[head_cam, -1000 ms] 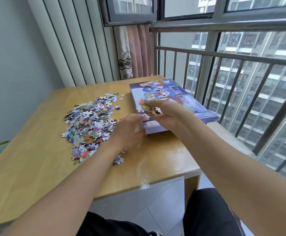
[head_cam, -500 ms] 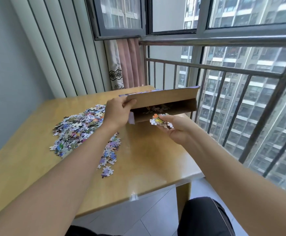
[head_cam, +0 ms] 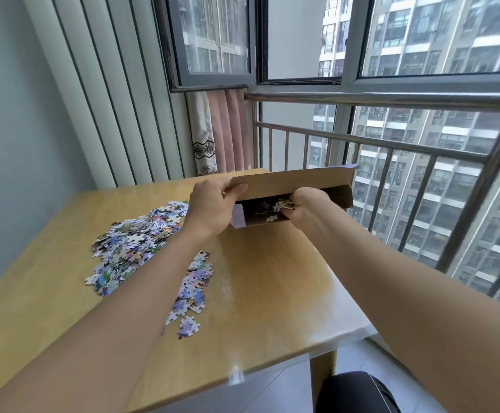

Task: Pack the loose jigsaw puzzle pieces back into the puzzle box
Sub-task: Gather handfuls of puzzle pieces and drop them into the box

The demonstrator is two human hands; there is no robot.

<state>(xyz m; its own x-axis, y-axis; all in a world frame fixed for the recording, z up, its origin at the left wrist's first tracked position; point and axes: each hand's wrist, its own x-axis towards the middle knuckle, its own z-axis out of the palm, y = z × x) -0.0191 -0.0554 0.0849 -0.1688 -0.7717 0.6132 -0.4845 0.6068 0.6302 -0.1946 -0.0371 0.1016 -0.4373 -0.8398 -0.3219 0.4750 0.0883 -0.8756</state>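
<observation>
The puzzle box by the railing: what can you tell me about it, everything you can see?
The puzzle box looks like brown cardboard inside with a purple printed outside, seen at its edges. It sits at the far right of the wooden table. The left hand grips the lid's near corner, propping it up at a slant. The right hand reaches into the gap, where loose puzzle pieces lie.

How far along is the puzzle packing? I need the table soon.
Barely started. Some pieces already lie inside the puzzle box. The left hand holds its lid up while the right hand pushes a handful in. The big pile remains on the table.
</observation>
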